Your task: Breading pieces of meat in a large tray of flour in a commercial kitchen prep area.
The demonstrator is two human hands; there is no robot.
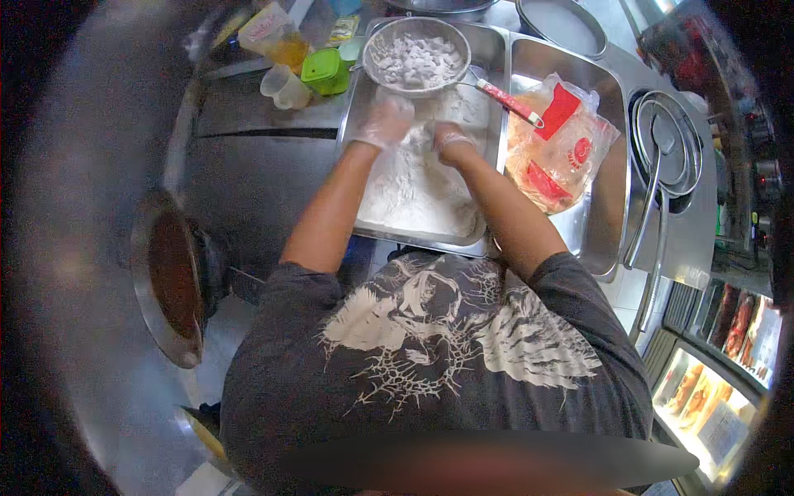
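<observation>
A deep stainless steel pan [422, 237] of white flour [403, 201] lies before me. My left hand [386, 121], in a clear plastic glove and blurred, is over the flour near the pan's left side. To its right my right hand [451, 141], gloved too, has curled fingers at the flour. Whether either hand grips any flour is hidden. Just beyond them a round mesh strainer [373, 62] rests across the pan's far part, holding flour-coated pieces [422, 62]. Its red patterned handle [508, 102] points right, over the neighbouring pan.
The right-hand steel pan [611, 248] holds a printed plastic bag [586, 124] with pale orange contents. Strainers with long handles [659, 217] lie farther right. At the back left are a green lidded tub [325, 71] and clear cups [285, 87]. A wok [173, 279] of dark liquid stands left.
</observation>
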